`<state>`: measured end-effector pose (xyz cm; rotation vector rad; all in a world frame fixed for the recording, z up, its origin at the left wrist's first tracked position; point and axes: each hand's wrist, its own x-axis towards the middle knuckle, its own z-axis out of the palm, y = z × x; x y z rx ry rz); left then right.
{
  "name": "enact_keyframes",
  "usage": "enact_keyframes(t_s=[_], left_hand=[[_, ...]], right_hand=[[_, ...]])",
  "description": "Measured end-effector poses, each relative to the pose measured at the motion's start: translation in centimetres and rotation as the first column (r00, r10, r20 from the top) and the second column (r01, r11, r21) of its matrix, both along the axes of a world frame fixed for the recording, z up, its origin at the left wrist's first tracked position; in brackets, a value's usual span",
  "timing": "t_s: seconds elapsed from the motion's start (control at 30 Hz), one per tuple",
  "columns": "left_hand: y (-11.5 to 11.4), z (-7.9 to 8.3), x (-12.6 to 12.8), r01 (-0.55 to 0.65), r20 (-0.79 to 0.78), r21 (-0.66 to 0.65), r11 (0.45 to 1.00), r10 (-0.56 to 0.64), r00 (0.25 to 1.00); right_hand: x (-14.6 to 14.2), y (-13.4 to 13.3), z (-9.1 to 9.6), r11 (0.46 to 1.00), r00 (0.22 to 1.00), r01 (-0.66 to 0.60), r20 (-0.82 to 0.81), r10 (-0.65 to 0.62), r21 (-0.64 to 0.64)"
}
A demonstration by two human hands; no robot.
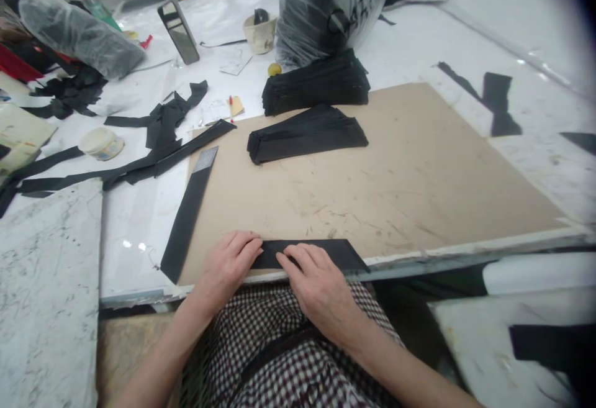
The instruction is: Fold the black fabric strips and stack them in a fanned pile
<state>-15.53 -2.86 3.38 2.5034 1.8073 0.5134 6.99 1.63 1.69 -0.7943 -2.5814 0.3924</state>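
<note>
My left hand [227, 269] and my right hand [316, 281] rest on a black fabric strip [326, 254] that lies along the near edge of a tan cardboard sheet [395, 190]. My right fingers press on top of the strip, and my left fingertips hold its left end. A longer black strip [185, 225], with a grey tip, lies slanted at the sheet's left edge. Farther off on the cardboard sits a fanned stack of black fabric strips [305, 136], and another stack [316, 88] lies behind it.
A clear plastic bag of black fabric [326, 13] stands behind the stacks, with a cream cup [259, 34] next to it. Long black offcuts [139, 169] trail across the white table at left. A white marbled board [46, 296] lies at near left, and my checked apron [288, 352] is below.
</note>
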Motion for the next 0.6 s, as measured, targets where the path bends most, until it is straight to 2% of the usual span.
enact_keyframes(t_s=[0.17, 0.3, 0.47, 0.6], left_hand=[[0.7, 0.4, -0.7, 0.118, -0.137, -0.017, 0.993, -0.120, 0.983], [1.1, 1.2, -0.9, 0.249, -0.275, 0.031, 0.968, -0.231, 0.933], [1.7, 1.3, -0.8, 0.319, -0.372, 0.075, 0.945, -0.271, 0.888], [2.0, 1.2, -0.7, 0.317, -0.377, 0.086, 0.944, -0.264, 0.888]], right_hand=[[0.0, -0.4, -0.2, 1.000, 0.999, 0.028, 0.015, -0.028, -0.009], [0.0, -0.4, -0.1, 1.000, 0.999, 0.019, 0.033, -0.019, -0.012], [0.0, -0.5, -0.2, 1.000, 0.999, 0.028, 0.016, -0.028, -0.005], [0.0, -0.4, -0.3, 1.000, 1.000, 0.029, 0.008, -0.029, -0.008]])
